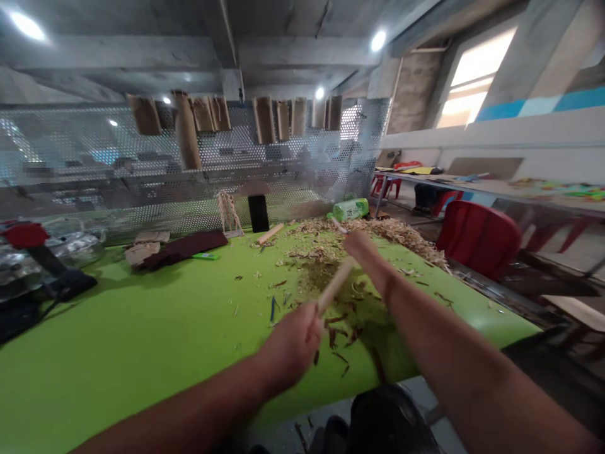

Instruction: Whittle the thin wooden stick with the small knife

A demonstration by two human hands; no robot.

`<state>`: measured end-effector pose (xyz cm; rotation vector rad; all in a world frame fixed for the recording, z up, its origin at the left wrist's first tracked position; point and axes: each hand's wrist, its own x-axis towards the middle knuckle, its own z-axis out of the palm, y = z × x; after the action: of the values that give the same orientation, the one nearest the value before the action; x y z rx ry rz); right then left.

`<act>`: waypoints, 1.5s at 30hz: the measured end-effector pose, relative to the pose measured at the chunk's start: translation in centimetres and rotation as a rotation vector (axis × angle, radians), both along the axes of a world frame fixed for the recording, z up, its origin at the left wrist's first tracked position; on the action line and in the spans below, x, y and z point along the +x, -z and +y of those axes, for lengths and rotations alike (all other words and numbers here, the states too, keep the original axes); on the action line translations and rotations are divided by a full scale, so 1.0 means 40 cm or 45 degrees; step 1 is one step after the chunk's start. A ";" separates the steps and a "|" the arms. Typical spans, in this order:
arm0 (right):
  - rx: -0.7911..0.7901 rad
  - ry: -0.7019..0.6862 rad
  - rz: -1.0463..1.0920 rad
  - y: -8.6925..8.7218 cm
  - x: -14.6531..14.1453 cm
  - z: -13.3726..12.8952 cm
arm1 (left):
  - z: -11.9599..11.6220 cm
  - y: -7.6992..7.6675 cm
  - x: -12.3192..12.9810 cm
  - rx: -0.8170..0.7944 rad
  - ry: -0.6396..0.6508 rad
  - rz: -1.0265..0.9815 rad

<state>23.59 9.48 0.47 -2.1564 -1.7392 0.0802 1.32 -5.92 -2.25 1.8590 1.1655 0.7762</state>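
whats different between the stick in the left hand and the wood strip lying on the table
The wooden stick is gripped in the left hand and held up at a slant, while the wood strip lies on the green table. The wooden stick is close to the camera and blurred; the wood strip sits sharper at the far end, beside a black block. Both are slim, straight pieces of pale wood.
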 end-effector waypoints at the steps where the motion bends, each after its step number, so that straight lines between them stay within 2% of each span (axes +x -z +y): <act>1: -0.019 0.067 0.013 -0.004 0.031 0.008 | -0.002 0.003 0.003 0.009 0.031 -0.023; 4: 0.003 0.120 0.095 0.000 0.051 0.012 | 0.031 0.003 -0.006 -0.172 -0.111 -0.208; 8: 0.108 -0.087 0.039 0.025 -0.067 -0.024 | 0.096 0.009 -0.038 -0.277 -0.228 -0.373; 11: 0.118 -0.274 -0.126 0.036 -0.151 -0.065 | 0.110 0.019 -0.045 -0.262 -0.254 -0.432; 14: 0.094 -0.437 -0.229 0.042 -0.186 -0.097 | 0.107 0.022 -0.040 -0.226 -0.259 -0.435; 17: 0.107 -0.504 -0.265 0.047 -0.196 -0.108 | 0.104 0.013 -0.039 -0.235 -0.268 -0.438; 22: 0.110 -0.451 -0.245 0.053 -0.183 -0.079 | 0.083 -0.008 -0.035 -0.278 -0.320 -0.368; 24: 0.050 -0.338 -0.154 0.049 -0.147 -0.053 | 0.058 -0.010 -0.024 -0.241 -0.279 -0.293; 28: -0.077 -0.046 0.020 0.033 -0.040 -0.001 | 0.017 -0.008 -0.003 -0.082 -0.044 -0.193; 31: 0.037 0.037 0.085 0.029 -0.006 0.009 | 0.033 -0.008 -0.010 -0.165 -0.108 -0.268; 33: 0.134 0.009 0.102 0.032 -0.028 -0.004 | 0.061 -0.006 -0.026 -0.233 -0.222 -0.314; 36: 0.210 -0.175 -0.018 0.041 -0.099 -0.045 | 0.096 0.003 -0.046 -0.236 -0.314 -0.318; 40: 0.161 -0.437 -0.244 0.046 -0.177 -0.098 | 0.108 0.014 -0.047 -0.090 -0.345 -0.184; 45: 0.121 -0.496 -0.325 0.041 -0.198 -0.113 | 0.101 0.012 -0.040 0.089 -0.364 0.003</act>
<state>15.69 4.97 -1.17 -1.7982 -2.2405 -0.1818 -0.29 -1.88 -2.75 1.7703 1.4421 0.9829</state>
